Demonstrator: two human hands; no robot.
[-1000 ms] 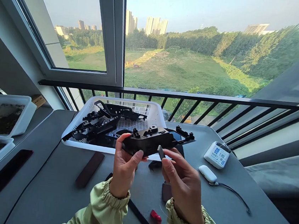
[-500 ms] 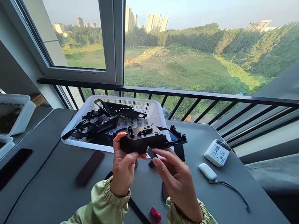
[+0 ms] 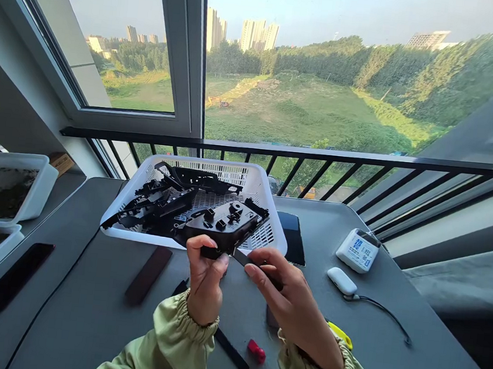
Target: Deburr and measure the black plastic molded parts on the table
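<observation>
My left hand (image 3: 205, 280) grips the end of a moulded black plastic part (image 3: 224, 229) with raised clips and pegs. The part is tilted, and its far end hangs over the white plastic basket (image 3: 265, 210). My right hand (image 3: 291, 298) pinches a small dark flat strip (image 3: 243, 258) between thumb and fingers, its tip close to the black part's lower edge. I cannot tell whether the two touch. More black plastic parts (image 3: 160, 202) lie heaped in the basket, and the held part overlaps them.
The grey table holds a black phone (image 3: 291, 236), a white box (image 3: 357, 250), a white cabled plug (image 3: 341, 281), a red item (image 3: 256, 351), and dark bars (image 3: 147, 276). White trays of dark leaves (image 3: 3, 194) stand left, with possibly another person's fingers there. A railing lies beyond the table.
The black part has moved down and left, turning its pegged face upward over the basket. My right hand has moved lower and right, and a yellow item now shows beside its sleeve.
</observation>
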